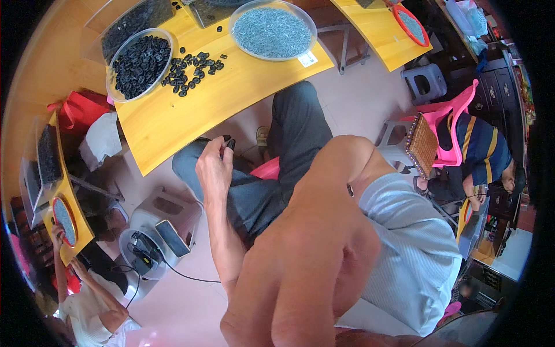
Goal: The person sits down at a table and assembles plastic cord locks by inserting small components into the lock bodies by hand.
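Note:
Above my left thigh, my left hand [214, 170] is closed, with a small black part [230, 144] pinched between thumb and fingers. My right hand [306, 248] looms very large right before the camera, its fingers bent and close together. Its fingertips are hidden, so what they grip, if anything, does not show. On the yellow table ahead, a clear round bowl [169, 43] is heaped with small black oval parts [141, 66]. Several more loose black parts [196, 69] lie beside it. To the right, a second clear bowl [316, 36] holds thin silvery screws or pins [272, 33].
The yellow table's [231, 95] near edge runs above my knees. Left are a grey stool [165, 211], a tub [126, 246] with cables and a phone [172, 237]. Right stand a pink chair [459, 130] and a seated person [485, 147]. Another person [87, 312] works at lower left.

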`<move>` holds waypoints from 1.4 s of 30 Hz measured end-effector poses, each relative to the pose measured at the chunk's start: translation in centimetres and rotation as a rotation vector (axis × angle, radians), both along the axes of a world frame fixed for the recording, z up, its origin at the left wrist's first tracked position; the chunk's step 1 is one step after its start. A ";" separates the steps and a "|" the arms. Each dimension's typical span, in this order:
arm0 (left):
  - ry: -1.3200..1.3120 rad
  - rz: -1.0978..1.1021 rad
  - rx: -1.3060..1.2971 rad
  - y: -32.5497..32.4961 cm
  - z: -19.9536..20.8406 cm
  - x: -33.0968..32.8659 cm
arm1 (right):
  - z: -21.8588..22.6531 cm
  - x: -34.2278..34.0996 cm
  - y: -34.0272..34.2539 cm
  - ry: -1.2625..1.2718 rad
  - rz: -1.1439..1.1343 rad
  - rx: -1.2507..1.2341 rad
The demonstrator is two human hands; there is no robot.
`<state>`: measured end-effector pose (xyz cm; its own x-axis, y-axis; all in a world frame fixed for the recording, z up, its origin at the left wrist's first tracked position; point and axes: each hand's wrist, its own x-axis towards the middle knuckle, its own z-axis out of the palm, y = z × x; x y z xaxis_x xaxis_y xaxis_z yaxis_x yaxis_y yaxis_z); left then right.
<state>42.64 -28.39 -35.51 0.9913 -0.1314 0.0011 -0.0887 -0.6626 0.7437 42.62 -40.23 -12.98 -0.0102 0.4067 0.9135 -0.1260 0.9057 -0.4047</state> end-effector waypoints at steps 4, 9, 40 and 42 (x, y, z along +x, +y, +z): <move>-0.070 -0.009 0.018 0.0 -0.5 0.2 | -1.5 -1.4 0.2 0.295 0.075 0.021; 0.021 0.066 -0.026 1.7 -0.5 -0.6 | -4.1 1.2 -3.9 0.206 -0.574 -0.410; -0.066 0.204 0.217 3.8 2.0 0.3 | -21.8 13.6 -6.6 -0.640 -1.938 -1.608; -0.075 0.198 0.236 3.7 1.9 -0.1 | -21.7 12.8 -6.7 -0.672 -1.942 -1.572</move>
<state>42.55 -24.66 -33.62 0.9959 0.0589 0.0681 0.0103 -0.8260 0.5635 55.43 -46.89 -34.73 0.9270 0.3277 0.1823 0.3573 -0.9194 -0.1643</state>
